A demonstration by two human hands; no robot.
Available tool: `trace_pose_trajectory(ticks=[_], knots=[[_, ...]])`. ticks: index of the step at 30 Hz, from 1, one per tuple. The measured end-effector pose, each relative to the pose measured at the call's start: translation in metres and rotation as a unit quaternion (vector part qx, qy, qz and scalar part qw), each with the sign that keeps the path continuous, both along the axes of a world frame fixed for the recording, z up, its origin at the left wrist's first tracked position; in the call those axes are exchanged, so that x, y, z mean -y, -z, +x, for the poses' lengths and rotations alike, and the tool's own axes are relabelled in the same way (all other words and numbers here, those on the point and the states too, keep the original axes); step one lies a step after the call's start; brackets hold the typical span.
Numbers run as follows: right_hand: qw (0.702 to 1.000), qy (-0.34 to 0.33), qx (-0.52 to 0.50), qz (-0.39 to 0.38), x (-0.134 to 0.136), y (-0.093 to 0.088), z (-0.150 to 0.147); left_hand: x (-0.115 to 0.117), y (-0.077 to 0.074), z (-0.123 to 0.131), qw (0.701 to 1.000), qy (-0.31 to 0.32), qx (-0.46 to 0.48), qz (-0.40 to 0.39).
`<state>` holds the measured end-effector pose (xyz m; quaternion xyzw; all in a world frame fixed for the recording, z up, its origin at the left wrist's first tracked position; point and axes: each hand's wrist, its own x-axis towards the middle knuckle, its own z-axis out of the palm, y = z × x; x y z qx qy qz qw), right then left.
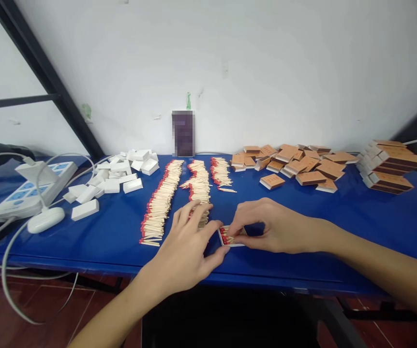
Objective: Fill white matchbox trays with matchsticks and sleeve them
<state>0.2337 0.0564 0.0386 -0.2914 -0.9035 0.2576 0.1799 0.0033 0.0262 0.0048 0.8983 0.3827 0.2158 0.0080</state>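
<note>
A small white matchbox tray lies near the front edge of the blue table, with red-headed matches inside. My left hand grips the tray's left end between thumb and index finger, while its other fingers spread over the middle row of matches. From the right, my right hand has its thumb and fingers closed on matches inside the tray, covering its right part. Another long row of matches runs to the left of my left hand. A shorter match row lies farther back.
White empty trays are heaped at the left, beside a power strip with cables and a white oval device. Orange-brown matchbox sleeves lie scattered at the back right. Matchboxes are stacked at far right. A dark pixelated panel leans on the wall.
</note>
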Motion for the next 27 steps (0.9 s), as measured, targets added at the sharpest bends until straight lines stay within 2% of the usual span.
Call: trace_pose_trajectory(ticks=[7,16,27], knots=[[1.0,-0.005,-0.002,-0.026,-0.0007,0.0013,-0.0013,-0.0014,0.0002,-0.0007,1.0,0.001,0.0,-0.003],[1.0,-0.015,-0.002,-0.022,-0.0019,0.0029,-0.0016,-0.0007,0.0,-0.0004,1.0,0.002,-0.002,-0.001],[0.999,-0.014,-0.028,0.028,-0.0047,0.0061,-0.0011,-0.001,0.0001,-0.0013,1.0,0.007,-0.003,0.004]])
